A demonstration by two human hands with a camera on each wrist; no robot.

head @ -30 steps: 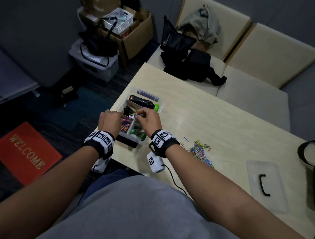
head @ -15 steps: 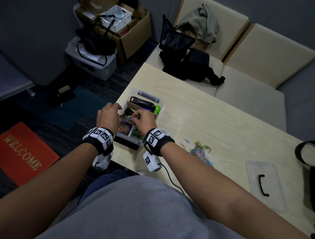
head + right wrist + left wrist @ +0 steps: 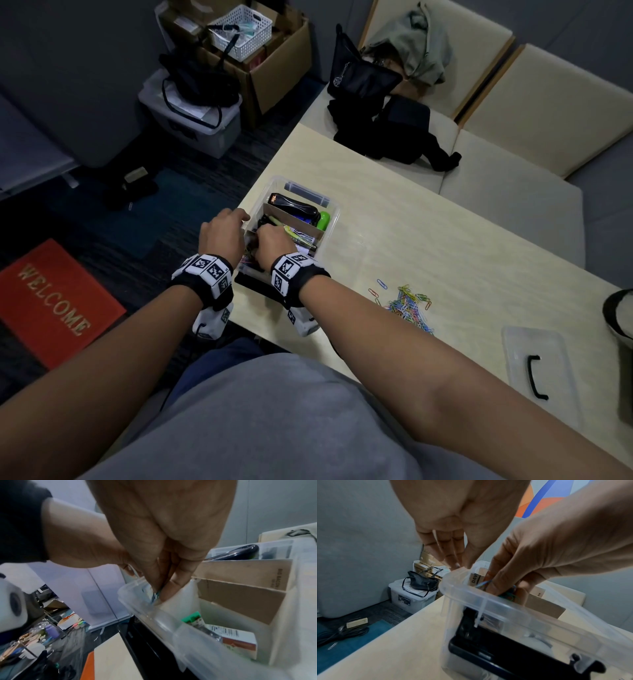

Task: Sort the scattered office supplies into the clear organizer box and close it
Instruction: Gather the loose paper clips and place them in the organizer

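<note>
Your right hand is reaching down into the near-left compartment of the clear organizer box, its fingers pinching a small bunch of coloured paper clips just inside the box's near wall. Your left hand is resting its straight fingers against the box's left rim, steadying it and holding nothing.

The box is sitting at the left corner of the counter, already carrying a black stapler in a far compartment, pens in the middle one and small cartons beside the clip compartment, split by cardboard dividers.

The relation that matters next: the loose pile of paper clips is lying on the counter to the right of the box and nearer you, well apart from it, strung out away from the box towards you. Your right hand is the nearer one, so after letting go it is probably the hand to sweep back there. The clear lid with its black handle is lying farther right of the box again, beyond the pile, still off.
</note>
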